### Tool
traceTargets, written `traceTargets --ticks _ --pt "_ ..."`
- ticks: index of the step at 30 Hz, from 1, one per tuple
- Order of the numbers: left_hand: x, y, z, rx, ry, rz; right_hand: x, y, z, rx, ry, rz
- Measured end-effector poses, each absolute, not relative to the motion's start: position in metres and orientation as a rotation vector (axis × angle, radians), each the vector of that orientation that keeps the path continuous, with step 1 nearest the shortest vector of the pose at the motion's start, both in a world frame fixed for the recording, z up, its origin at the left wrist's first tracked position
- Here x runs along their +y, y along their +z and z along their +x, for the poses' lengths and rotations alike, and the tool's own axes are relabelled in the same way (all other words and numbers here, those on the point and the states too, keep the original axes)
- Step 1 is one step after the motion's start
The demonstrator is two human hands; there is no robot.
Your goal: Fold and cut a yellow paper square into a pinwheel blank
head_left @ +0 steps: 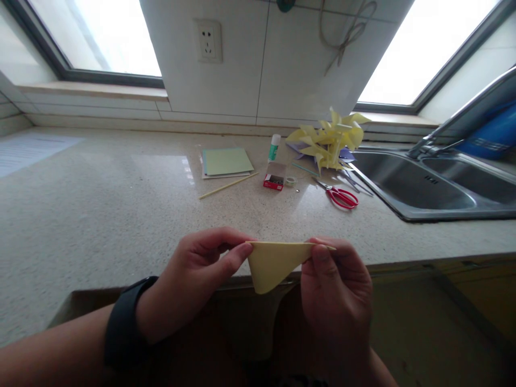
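Note:
A pale yellow piece of paper (273, 263), folded into a triangle with its tip pointing down, hangs in the air over the counter's front edge. My left hand (193, 279), with a black band on the wrist, pinches its left corner between thumb and forefinger. My right hand (336, 293) pinches its right corner the same way. Both hands are closed on the paper.
On the speckled counter (100, 215) lie a stack of coloured paper sheets (226, 162), a thin stick (228, 186), a glue stick (274, 148), a small red box (274, 177), red-handled scissors (341, 196) and a pile of folded yellow paper shapes (328, 140). A steel sink (427, 185) is at the right.

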State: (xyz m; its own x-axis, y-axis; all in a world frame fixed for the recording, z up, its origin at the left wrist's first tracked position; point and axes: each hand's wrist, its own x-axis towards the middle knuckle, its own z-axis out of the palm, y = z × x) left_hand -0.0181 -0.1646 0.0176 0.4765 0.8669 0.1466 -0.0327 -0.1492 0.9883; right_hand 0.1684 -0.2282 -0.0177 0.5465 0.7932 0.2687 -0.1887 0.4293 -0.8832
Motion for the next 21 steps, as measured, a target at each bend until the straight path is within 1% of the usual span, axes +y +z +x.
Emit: traceTargets --ticks 6,12,21 --pt "-0.1692 0.0149 -0.0233 0.694 0.992 1.563 -0.2299 -0.0187 0.1667 -0.756 0.74 -0.923" --pt "-0.1686 0.0095 -0.0238 0.645 1.066 1.467 -0.2284 -0.0146 0.1617 -0.729 0.826 -0.84" --pt "-0.1644 0.0092 -0.0203 0.755 0.968 1.52 -0.2292 -0.0157 0.161 -0.642 0.903 -0.85"
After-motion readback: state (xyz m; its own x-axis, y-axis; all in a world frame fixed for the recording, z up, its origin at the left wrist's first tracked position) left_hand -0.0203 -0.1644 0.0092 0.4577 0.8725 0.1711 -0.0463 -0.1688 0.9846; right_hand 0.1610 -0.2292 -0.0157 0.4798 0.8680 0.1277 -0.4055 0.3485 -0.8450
